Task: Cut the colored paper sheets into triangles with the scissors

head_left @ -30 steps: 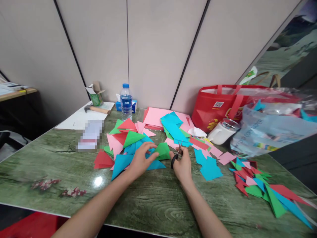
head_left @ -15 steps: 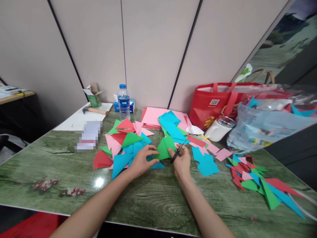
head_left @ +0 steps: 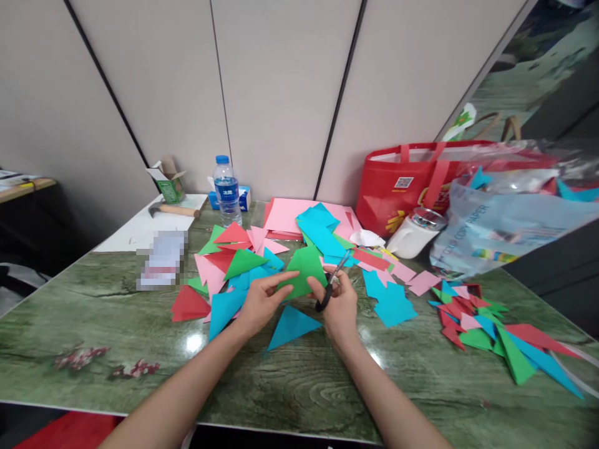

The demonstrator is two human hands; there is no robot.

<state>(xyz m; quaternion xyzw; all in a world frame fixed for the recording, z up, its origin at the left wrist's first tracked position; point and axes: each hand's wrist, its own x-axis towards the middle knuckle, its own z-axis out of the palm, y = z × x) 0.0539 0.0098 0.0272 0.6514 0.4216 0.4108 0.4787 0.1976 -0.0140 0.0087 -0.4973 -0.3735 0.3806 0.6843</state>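
A green piece of paper (head_left: 305,268) is held up between my two hands at the middle of the table. My left hand (head_left: 262,302) pinches its left edge between thumb and fingers. My right hand (head_left: 340,307) has its thumb on the paper's lower right and also holds black-handled scissors (head_left: 325,295), blades pointing up and right. Below the paper a blue paper triangle (head_left: 294,327) lies on the table. Folded and cut pieces in red, green, pink and blue lie left of my hands, with a green triangle (head_left: 244,264) on top. Cut blue pieces (head_left: 393,304) lie to the right.
Pink sheets (head_left: 285,215) lie at the back. A water bottle (head_left: 228,193), a tissue box (head_left: 244,198), a hammer (head_left: 174,211) and a small green box (head_left: 169,188) stand or lie back left. Right are a white mug (head_left: 412,240), a red bag (head_left: 386,193) and paper scraps (head_left: 477,337).
Both hands have raised the green paper a little and tilted it toward me. The blue triangle beneath now shows separately, nearer the front. The view has shifted slightly.
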